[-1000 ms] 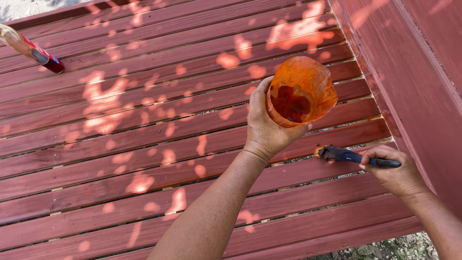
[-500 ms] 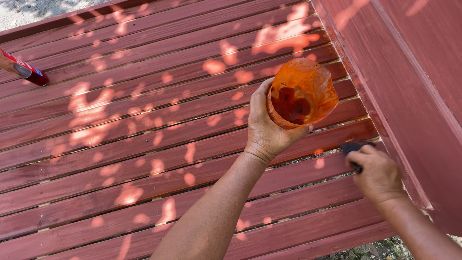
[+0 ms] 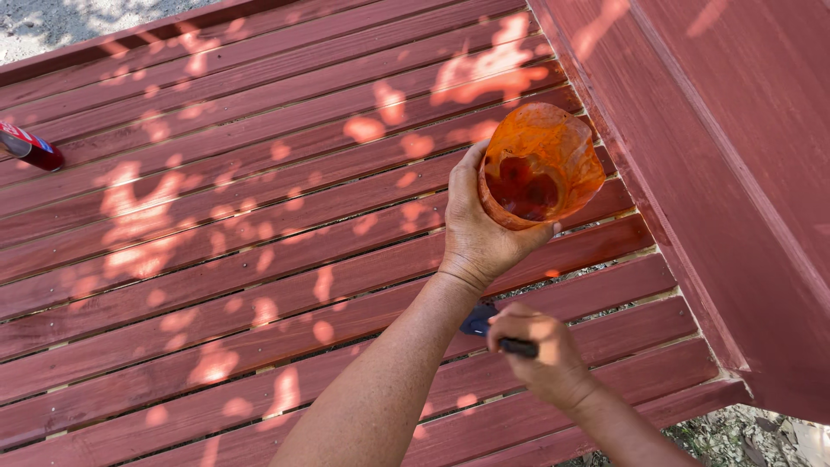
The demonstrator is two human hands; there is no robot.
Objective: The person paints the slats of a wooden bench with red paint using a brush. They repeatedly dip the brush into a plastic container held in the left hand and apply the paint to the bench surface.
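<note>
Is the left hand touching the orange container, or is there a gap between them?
Touching. The head view shows the left hand wrapped around the side of the orange container, with fingers under its bottom edge and no gap.

One labelled package is seen: a can (image 3: 28, 147) at the far left edge, lying on its side on the red slats (image 3: 216, 259), partly cut off by the frame. A dark red cylindrical body is shown, wrapped with a red label carrying white and blue patches. No signs or screens are seen.
</note>
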